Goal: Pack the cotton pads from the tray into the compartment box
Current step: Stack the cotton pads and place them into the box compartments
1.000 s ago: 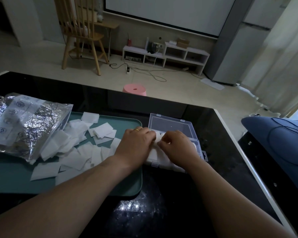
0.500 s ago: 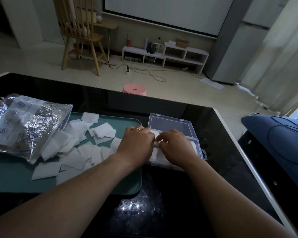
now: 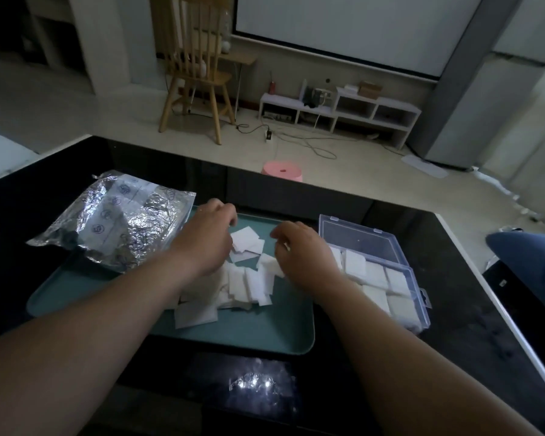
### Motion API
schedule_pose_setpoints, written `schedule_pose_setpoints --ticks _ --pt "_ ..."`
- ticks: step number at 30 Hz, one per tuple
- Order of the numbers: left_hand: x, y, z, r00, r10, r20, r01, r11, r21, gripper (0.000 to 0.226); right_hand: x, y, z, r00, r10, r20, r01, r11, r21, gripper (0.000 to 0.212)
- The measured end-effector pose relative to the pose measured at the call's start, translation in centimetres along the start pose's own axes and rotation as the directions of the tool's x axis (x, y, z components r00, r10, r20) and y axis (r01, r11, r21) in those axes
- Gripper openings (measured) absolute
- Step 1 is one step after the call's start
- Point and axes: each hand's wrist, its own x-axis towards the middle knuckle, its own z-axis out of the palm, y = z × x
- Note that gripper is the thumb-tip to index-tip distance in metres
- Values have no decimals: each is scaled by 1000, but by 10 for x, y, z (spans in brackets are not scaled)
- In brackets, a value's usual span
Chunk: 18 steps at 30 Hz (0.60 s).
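A loose heap of white, square cotton pads (image 3: 249,284), soft and flat, lies overlapping in the middle of a teal plastic tray (image 3: 265,332) with rounded corners. Both of your hands hover low over this heap. Your left hand (image 3: 206,239) is at the far side of the heap with its fingers bent downward; whether it grips a pad cannot be told. Your right hand (image 3: 301,251) is near the tray's right edge, fingers curled over a few pads; whether it pinches one cannot be told either.

Just right of the tray stands the clear plastic compartment box (image 3: 422,313), its hinged lid (image 3: 356,236) lying open behind it. More white pads (image 3: 375,273) sit stacked in its square compartments.

A crinkled silver foil bag (image 3: 120,221) rests across the tray's left end. Everything stands on a glossy black desk (image 3: 453,325). Beyond the desk, a round pink stool (image 3: 282,172) stands on the pale floor.
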Motion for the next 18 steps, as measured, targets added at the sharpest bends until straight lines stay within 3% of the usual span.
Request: schedule_pose_setpoints --ticks 2,5,10,13,18 --pt "3 -3 2 1000 1 21 -1 999 37 12 8 -10 12 998 54 44 -54 998 -9 33" --pt "16 7 11 999 26 44 -30 996 83 21 11 -15 25 977 159 144 -148 985 -86 41" --pt "33 7 34 979 -97 177 33 941 338 36 16 -8 33 942 235 240 -154 937 -313 42" --pt "34 1 39 965 -156 212 77 938 338 46 22 -5 34 907 297 299 -219 938 -268 37" --pt "32 5 34 941 -205 268 130 954 271 43 24 -3 33 893 304 331 -248 948 -201 31"
